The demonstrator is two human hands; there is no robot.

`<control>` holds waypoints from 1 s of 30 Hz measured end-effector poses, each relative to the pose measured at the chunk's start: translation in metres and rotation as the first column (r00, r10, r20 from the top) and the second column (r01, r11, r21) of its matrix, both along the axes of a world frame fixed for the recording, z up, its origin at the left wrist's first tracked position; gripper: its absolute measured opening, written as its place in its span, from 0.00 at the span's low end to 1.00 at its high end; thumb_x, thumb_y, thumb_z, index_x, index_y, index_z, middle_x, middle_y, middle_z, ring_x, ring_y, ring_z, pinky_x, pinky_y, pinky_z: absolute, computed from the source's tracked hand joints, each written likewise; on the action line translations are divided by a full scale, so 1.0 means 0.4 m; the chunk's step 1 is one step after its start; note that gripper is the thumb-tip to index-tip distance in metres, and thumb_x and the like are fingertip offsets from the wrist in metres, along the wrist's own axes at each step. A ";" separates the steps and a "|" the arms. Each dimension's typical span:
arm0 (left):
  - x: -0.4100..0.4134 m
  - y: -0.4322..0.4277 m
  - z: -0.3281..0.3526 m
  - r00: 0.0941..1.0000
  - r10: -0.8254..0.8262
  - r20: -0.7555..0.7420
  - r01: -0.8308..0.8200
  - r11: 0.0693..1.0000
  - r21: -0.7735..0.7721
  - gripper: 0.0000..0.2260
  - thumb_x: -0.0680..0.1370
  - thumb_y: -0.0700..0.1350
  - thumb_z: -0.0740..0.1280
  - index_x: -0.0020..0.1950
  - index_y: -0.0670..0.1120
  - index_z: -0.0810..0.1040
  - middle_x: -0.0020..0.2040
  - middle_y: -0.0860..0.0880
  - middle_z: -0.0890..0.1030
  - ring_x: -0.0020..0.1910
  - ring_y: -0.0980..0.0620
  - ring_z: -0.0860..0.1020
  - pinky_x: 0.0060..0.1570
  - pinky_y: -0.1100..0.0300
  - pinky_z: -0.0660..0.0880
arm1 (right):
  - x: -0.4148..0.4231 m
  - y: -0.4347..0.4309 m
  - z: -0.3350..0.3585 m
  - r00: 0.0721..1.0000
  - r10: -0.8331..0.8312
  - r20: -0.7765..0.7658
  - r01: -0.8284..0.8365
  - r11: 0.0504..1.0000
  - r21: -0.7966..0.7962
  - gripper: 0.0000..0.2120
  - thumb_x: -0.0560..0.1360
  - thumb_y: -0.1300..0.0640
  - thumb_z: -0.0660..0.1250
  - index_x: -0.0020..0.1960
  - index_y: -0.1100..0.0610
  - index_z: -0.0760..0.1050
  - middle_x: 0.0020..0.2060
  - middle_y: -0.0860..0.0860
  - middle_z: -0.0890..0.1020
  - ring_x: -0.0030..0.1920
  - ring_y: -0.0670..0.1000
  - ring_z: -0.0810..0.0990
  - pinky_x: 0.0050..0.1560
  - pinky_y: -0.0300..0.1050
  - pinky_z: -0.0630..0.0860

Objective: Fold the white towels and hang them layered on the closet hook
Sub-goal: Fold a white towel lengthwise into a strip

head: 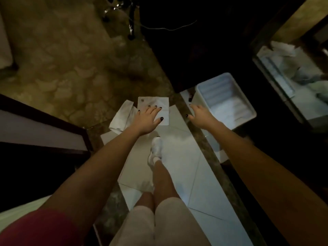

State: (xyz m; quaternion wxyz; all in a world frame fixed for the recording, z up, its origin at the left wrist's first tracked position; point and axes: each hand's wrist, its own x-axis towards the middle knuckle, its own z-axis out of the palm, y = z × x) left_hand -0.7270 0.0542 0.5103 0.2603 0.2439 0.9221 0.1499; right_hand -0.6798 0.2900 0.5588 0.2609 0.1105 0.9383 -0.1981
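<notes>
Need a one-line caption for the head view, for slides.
Left hand spread open over a folded white towel on the floor, right hand open near a white bin, seen from above.

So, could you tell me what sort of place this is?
Probably a hotel room or bedroom entry: patterned carpet meets white floor tiles, with white towels and a white plastic bin on the floor.

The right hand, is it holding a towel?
No, the right hand has straight, spread fingers with nothing in them, reaching out next to the white bin.
</notes>
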 end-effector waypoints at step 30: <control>-0.955 0.004 -1.445 0.955 0.268 0.129 -0.263 0.963 -0.057 0.26 0.82 0.55 0.59 0.76 0.42 0.61 0.74 0.40 0.65 0.72 0.39 0.63 0.68 0.44 0.65 | -0.891 -0.011 -1.556 0.959 -0.277 0.066 0.284 0.933 -0.219 0.30 0.80 0.52 0.65 0.77 0.61 0.59 0.73 0.61 0.65 0.73 0.61 0.64 0.71 0.51 0.62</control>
